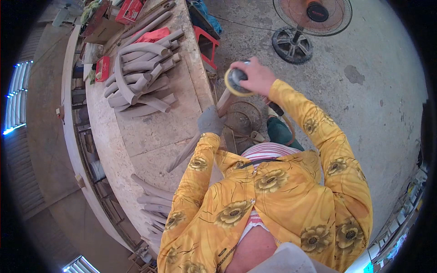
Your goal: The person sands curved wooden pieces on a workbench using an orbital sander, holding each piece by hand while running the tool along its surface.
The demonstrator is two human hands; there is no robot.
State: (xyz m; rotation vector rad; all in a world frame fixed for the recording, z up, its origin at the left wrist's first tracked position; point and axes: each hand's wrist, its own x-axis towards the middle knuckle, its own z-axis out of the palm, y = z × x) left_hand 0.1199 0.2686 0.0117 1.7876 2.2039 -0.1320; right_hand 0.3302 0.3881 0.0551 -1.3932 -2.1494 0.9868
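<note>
My left hand [210, 120], in a grey glove, grips a curved wooden piece [184, 153] near its middle. The piece slants across the edge of the workbench [153, 136], and its far end juts out past that edge. My bare right hand [256, 75] holds a round pneumatic sander [236, 81] by its dark top. The sander's yellowish pad sits over the far end of the wood; whether it touches is hidden. A hose [291, 128] runs from the sander down beside my leg.
Curved wooden pieces [140, 75] are heaped on the bench's far part, and several more [155, 201] lie by my left elbow. A red box [102, 69] and a red cloth [152, 34] rest there too. Beyond the bench are a red plastic stool [207, 47] and a pedestal fan [312, 17].
</note>
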